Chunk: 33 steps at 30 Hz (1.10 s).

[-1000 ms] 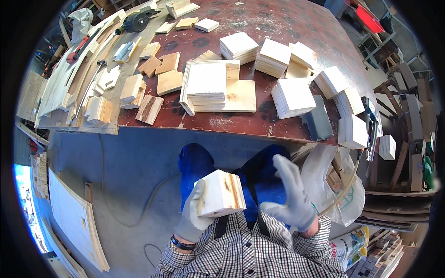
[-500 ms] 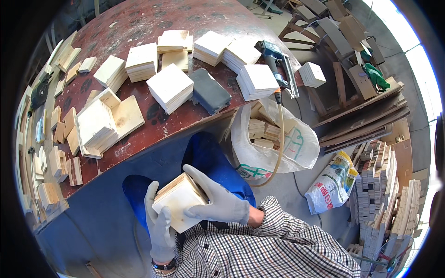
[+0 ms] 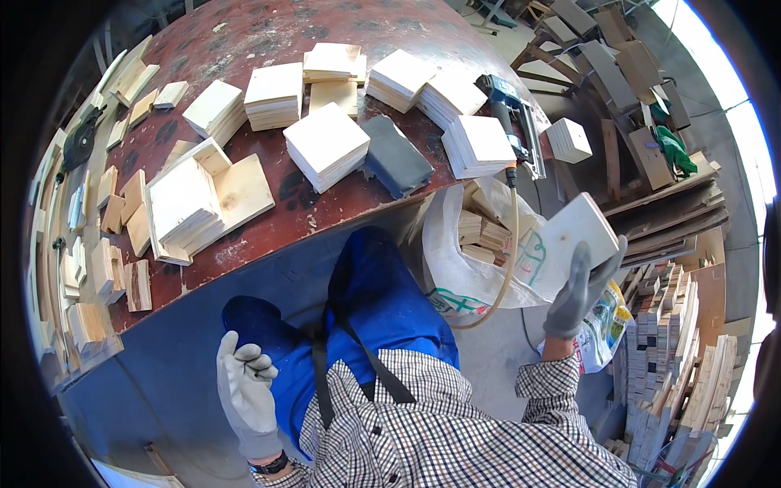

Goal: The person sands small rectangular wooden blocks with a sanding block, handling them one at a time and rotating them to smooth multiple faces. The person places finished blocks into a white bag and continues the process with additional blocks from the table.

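I am standing at the near edge of the reddish workbench (image 3: pixel 268 236), beside the white sack (image 3: pixel 476 268) of offcuts. My right hand (image 3: pixel 579 291) is gripping a square wooden block (image 3: pixel 573 244) above that sack. My left hand (image 3: pixel 244 390) is hanging loosely curled, holding nothing.

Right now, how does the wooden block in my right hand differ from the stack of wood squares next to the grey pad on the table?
The wooden block is gripped in the gloved right hand, off to the side of the table above the white bag; the stack of wood squares rests flat on the red-brown table. The block is tilted, the stack level. The block looks whiter, the stack more cream. Both are square, pale wood.
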Available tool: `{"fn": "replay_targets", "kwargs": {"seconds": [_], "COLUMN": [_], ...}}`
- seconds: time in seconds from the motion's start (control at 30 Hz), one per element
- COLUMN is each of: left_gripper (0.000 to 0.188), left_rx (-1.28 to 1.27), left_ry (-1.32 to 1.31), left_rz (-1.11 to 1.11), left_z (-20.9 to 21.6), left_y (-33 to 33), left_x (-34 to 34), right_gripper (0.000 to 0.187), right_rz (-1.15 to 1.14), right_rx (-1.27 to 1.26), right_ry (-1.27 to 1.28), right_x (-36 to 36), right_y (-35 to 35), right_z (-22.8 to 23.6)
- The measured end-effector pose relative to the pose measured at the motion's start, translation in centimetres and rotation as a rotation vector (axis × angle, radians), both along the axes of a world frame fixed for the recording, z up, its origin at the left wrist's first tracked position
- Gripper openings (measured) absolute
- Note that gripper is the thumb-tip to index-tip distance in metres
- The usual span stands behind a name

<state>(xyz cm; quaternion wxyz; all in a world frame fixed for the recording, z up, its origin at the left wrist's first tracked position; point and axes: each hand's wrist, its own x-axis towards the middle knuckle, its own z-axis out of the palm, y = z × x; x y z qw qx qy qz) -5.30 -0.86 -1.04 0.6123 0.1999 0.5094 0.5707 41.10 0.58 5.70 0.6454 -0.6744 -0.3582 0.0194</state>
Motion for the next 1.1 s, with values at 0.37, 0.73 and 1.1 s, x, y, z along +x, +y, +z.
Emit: {"fn": "replay_targets", "kwargs": {"seconds": [0.37, 0.73, 1.1], "left_gripper": [0.042, 0.037, 0.037], "left_rx": [0.025, -0.081, 0.011], "left_ry": [-0.587, -0.504, -0.479], "left_rz": [0.136, 0.336, 0.442], "left_z": [-1.6, 0.9, 1.3], "left_y": [-0.6, -1.3, -3.7], "left_x": [-3.9, -2.1, -3.6], "right_gripper": [0.068, 0.051, 0.060], "right_rz": [-0.008, 0.242, 0.519], "right_rx": [-0.405, -0.366, -0.714], "right_ry": [0.178, 0.509, 0.657], "right_x": [13.8, 14.7, 17.0], "right_y": [-2.9, -1.8, 1.7], "right_z": [-12.7, -13.4, -14.2]}}
